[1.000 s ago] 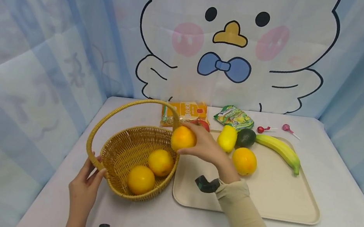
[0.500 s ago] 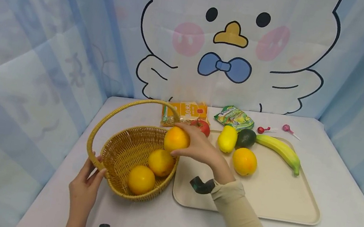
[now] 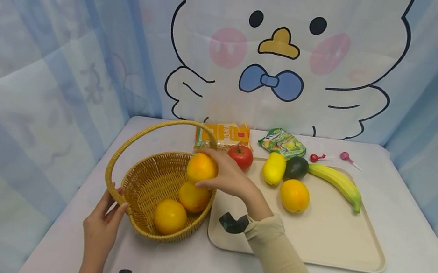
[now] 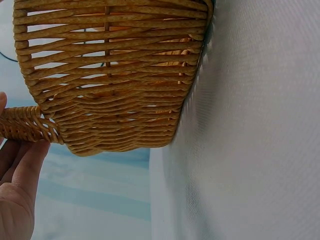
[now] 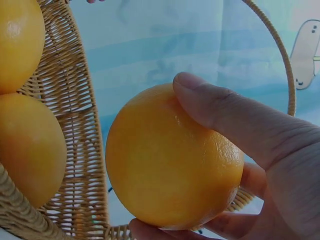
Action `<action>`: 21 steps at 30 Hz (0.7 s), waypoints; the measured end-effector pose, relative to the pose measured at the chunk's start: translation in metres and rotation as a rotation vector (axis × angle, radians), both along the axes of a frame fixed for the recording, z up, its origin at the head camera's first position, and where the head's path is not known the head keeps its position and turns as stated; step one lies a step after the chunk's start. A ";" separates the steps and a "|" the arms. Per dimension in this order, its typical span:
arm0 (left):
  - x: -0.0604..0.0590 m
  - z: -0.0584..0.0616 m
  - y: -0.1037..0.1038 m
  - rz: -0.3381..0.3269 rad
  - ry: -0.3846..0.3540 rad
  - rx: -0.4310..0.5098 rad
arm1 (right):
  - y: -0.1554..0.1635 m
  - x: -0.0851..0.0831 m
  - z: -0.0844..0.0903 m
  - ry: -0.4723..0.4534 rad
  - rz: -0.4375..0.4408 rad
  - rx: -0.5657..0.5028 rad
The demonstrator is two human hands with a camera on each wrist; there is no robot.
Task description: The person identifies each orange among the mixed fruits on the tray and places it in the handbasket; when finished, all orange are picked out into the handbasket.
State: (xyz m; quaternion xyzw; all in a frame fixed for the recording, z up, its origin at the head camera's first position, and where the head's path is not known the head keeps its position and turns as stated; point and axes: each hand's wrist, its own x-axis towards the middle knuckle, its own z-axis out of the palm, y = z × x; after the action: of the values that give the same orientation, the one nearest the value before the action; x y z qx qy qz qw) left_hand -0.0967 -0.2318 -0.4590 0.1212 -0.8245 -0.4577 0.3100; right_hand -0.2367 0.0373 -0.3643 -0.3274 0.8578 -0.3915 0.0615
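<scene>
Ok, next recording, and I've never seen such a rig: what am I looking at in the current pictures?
No machine here: these are a person's own bare hands. The wide picture comes from a head-worn camera; the two close-ups come from cameras on the wrists. The left hand grips the handle of a wicker basket; two oranges lie inside. The right hand holds a third orange. On the white table is a tray bearing a fourth orange, a yellow fruit, a dark green fruit and a banana. Farther back are two lollipops and a green packet.
</scene>
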 end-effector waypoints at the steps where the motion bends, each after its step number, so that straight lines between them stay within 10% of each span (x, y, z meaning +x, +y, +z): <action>1: 0.000 0.000 0.000 -0.002 0.001 -0.002 | -0.002 0.000 -0.001 -0.004 0.000 0.007; 21: 0.001 0.002 0.003 -0.033 0.041 0.019 | -0.045 -0.009 -0.019 0.017 0.070 0.075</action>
State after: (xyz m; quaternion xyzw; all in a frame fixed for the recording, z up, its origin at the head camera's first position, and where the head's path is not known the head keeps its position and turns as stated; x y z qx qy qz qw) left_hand -0.0959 -0.2291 -0.4567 0.1013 -0.8155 -0.4729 0.3180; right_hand -0.2453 -0.0075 -0.3835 -0.3580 0.8604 -0.3538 0.0798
